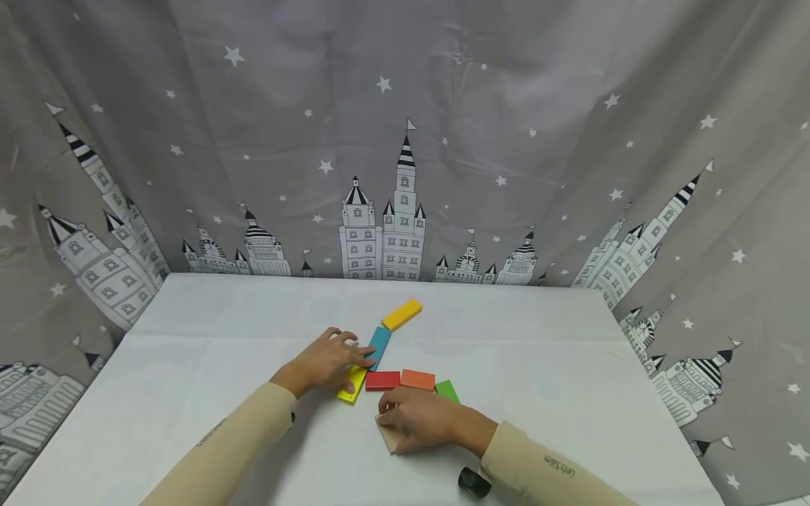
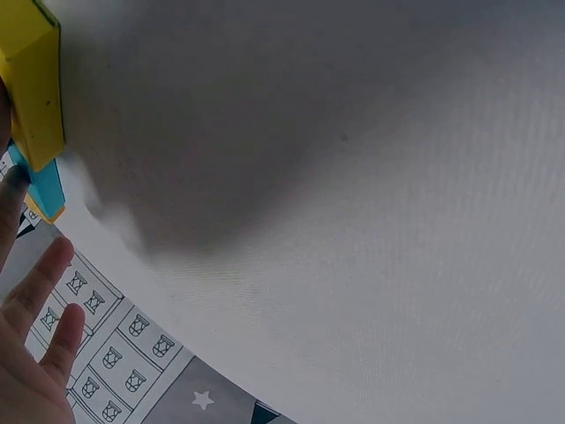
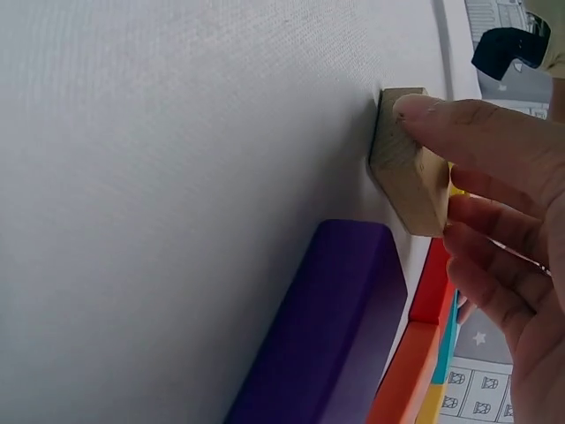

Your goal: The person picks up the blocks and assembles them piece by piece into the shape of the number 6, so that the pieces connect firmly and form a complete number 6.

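Observation:
My right hand (image 1: 420,418) pinches a bare wooden block (image 3: 408,168) between thumb and fingers, close to the white tabletop. Thumb and forefinger of my left hand (image 1: 325,362) touch a yellow block (image 1: 351,385) and a blue block (image 1: 380,344), while its other fingers are spread. These two form a slanting line with an amber block (image 1: 402,314) beyond. From where the yellow and blue meet, a red block (image 1: 382,381), an orange block (image 1: 418,379) and a green block (image 1: 446,391) run rightward. A purple block (image 3: 327,327) shows only in the right wrist view.
The white table (image 1: 538,351) ends at the back against a grey curtain (image 1: 481,140) with castles and stars. A black cylindrical object (image 1: 474,483) is beside the right sleeve (image 1: 550,467). The left sleeve (image 1: 228,443) crosses the table's left front.

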Tool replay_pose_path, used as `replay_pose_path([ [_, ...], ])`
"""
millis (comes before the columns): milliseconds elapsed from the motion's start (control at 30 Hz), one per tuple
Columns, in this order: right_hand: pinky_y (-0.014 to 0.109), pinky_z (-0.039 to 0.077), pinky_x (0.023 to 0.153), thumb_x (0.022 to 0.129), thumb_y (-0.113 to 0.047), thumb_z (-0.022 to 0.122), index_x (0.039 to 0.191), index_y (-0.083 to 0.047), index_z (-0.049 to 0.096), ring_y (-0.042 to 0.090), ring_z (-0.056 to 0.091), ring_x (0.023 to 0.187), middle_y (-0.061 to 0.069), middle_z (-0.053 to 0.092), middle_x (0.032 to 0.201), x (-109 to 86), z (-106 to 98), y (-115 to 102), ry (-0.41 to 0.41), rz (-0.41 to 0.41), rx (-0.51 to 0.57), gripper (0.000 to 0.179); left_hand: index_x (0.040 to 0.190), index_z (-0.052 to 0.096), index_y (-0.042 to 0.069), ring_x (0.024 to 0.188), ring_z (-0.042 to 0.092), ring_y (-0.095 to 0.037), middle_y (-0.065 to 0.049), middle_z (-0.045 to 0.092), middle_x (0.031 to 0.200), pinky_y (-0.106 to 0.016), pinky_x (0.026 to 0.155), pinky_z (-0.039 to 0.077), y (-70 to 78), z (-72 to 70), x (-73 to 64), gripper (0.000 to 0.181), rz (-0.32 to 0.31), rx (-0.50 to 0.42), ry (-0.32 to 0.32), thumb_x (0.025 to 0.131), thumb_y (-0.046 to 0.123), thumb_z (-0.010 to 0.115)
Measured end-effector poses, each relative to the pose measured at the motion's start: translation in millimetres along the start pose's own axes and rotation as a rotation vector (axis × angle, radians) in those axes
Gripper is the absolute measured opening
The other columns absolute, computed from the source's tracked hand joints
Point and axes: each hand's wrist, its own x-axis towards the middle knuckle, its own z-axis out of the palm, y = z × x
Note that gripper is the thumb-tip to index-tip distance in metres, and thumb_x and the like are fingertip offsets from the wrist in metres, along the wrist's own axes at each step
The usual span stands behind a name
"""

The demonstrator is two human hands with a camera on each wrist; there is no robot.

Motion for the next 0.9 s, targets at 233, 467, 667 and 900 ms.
replay_pose_path([
  [233,0.017,0.04,0.099,0.082,-0.037,0.077,0.123,-0.014,0.068,0.005,0.053,0.114,-0.007,0.062,0.121,4.0,-0.1,4.5,0.033,-0.043,-0.006,0.047,0.133,0.059,0.03,0.127,0.045,-0.027,0.009,0.051,0.142,-0.051,0.105,0.033,-0.9,-3.1,1.5,0.061,0.012,0.014,0.011,0.076,0.045,0.076],
  [467,0.021,0.038,0.103,0.086,-0.041,0.071,0.125,-0.017,0.067,0.006,0.051,0.119,-0.008,0.06,0.125,19.1,2.6,-0.1,0.025,-0.087,-0.1,0.045,0.132,0.06,0.028,0.127,0.045,-0.028,0.008,0.052,0.141,-0.052,0.106,0.032,-0.9,-5.2,-1.0,0.061,0.012,-0.015,0.016,0.075,0.041,0.077],
  [667,0.023,0.035,0.106,0.089,-0.042,0.067,0.129,-0.018,0.064,0.008,0.049,0.121,-0.008,0.058,0.129,30.3,2.5,-6.7,0.009,-0.099,-0.12,0.046,0.132,0.06,0.028,0.128,0.045,-0.027,0.009,0.051,0.141,-0.052,0.106,0.031,-0.8,-2.8,-0.1,0.062,0.011,-0.028,0.013,0.075,0.043,0.077],
  [900,0.026,0.034,0.108,0.091,-0.045,0.063,0.129,-0.019,0.063,0.011,0.046,0.127,-0.007,0.056,0.13,43.0,4.9,-14.2,0.023,-0.125,-0.159,0.046,0.132,0.06,0.028,0.127,0.044,-0.028,0.009,0.052,0.14,-0.052,0.106,0.031,-0.3,-1.7,-0.9,0.061,0.007,-0.038,0.004,0.075,0.044,0.077],
])
